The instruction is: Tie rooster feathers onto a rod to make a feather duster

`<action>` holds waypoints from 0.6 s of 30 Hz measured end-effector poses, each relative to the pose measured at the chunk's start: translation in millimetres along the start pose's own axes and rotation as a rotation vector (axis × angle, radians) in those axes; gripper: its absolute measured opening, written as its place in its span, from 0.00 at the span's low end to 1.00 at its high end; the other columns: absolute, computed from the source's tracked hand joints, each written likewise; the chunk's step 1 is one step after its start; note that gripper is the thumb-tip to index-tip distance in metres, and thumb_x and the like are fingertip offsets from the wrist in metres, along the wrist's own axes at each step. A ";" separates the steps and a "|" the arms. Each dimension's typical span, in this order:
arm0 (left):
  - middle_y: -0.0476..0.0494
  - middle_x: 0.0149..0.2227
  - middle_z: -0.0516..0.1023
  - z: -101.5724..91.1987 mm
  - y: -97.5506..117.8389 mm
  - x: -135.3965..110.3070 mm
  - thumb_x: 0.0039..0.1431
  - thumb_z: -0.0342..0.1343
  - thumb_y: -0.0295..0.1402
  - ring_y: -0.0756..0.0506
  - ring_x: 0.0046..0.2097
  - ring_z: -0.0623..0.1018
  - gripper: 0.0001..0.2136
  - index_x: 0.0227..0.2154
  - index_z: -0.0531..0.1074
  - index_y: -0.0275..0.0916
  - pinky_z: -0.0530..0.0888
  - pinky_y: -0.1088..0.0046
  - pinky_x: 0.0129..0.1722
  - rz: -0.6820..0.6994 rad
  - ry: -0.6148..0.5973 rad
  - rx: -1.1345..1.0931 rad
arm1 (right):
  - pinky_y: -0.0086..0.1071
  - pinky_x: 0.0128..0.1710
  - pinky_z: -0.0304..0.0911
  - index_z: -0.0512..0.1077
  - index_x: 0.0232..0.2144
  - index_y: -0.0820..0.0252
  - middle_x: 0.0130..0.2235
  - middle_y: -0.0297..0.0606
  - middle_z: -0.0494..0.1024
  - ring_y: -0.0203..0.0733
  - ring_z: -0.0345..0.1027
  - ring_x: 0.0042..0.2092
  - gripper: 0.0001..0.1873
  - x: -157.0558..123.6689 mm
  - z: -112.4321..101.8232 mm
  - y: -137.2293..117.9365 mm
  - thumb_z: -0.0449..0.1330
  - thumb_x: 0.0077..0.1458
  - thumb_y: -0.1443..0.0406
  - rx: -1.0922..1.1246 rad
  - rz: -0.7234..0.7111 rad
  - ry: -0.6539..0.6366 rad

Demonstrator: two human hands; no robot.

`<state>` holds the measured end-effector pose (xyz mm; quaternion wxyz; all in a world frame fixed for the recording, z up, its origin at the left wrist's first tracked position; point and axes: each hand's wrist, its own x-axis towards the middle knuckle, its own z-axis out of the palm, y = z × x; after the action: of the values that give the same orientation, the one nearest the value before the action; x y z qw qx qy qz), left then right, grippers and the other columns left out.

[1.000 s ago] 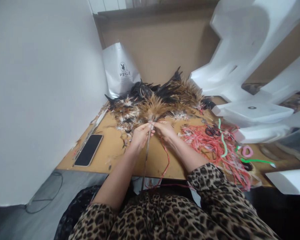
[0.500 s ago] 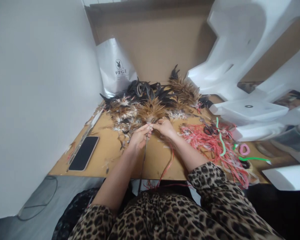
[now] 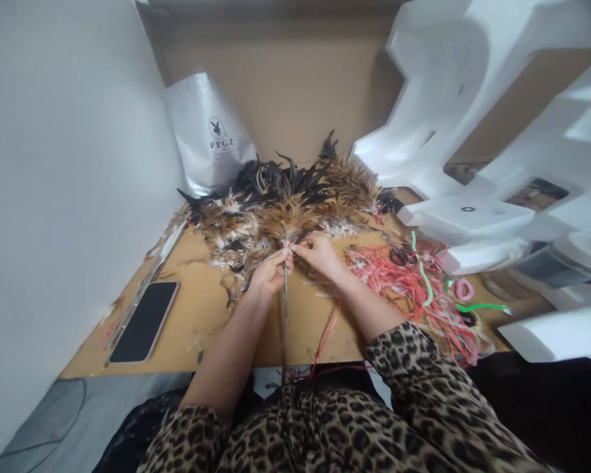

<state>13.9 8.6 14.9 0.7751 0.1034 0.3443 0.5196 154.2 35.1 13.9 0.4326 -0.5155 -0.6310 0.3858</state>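
Observation:
My left hand [image 3: 270, 272] is closed around the top of a thin dark stick [image 3: 284, 322], right where a tuft of brown feathers [image 3: 288, 223] fans out from it. Touching it from the right, my right hand [image 3: 318, 253] pinches a red string [image 3: 328, 332] at the base of that tuft. The string trails down past the table edge toward my lap. The stick hangs down over the front edge of the wooden table [image 3: 207, 315].
A heap of brown and black feathers [image 3: 270, 187] lies behind the hands. A black phone [image 3: 144, 322] lies at the left, a tangle of red and pink strings [image 3: 414, 282] at the right. White foam blocks [image 3: 473, 131] tower on the right; a silver bag [image 3: 207, 131] leans on cardboard.
The view has swung to the right, so everything sits further left in the frame. Both hands stay together at the feather tuft, with only small finger shifts.

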 end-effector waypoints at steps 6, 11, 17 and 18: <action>0.47 0.23 0.69 -7.1 2.1 2.9 0.55 0.52 0.17 0.58 0.23 0.68 0.06 0.27 0.72 0.30 0.65 0.87 0.21 0.043 -0.051 0.018 | 0.27 0.23 0.50 0.69 0.19 0.62 0.19 0.30 0.67 0.30 0.54 0.22 0.16 -5.5 9.6 -6.8 0.63 0.41 0.54 0.241 0.053 -0.102; 0.48 0.22 0.68 -12.6 0.2 -0.3 0.55 0.53 0.19 0.57 0.22 0.67 0.05 0.27 0.71 0.31 0.65 0.85 0.22 0.129 -0.105 0.074 | 0.27 0.25 0.54 0.71 0.20 0.61 0.21 0.33 0.70 0.33 0.57 0.23 0.09 -23.2 27.4 -18.2 0.60 0.46 0.61 0.144 -0.105 0.005; 0.47 0.23 0.70 -16.4 6.0 -4.5 0.55 0.52 0.19 0.57 0.23 0.69 0.05 0.28 0.72 0.31 0.64 0.86 0.20 0.061 -0.138 0.038 | 0.27 0.28 0.55 0.73 0.22 0.61 0.24 0.35 0.73 0.34 0.60 0.26 0.10 -29.0 27.3 -19.1 0.58 0.50 0.61 0.016 -0.229 0.045; 0.47 0.23 0.70 -16.2 7.7 -5.6 0.56 0.51 0.19 0.57 0.23 0.69 0.06 0.28 0.72 0.31 0.64 0.87 0.20 0.044 -0.132 0.015 | 0.27 0.28 0.55 0.73 0.22 0.61 0.24 0.35 0.72 0.34 0.60 0.26 0.10 -28.6 25.6 -19.1 0.58 0.50 0.61 0.001 -0.238 0.039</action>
<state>-3.4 3.8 9.3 0.7837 0.1506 0.2941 0.5260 126.7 2.6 19.0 0.4878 -0.4444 -0.6789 0.3220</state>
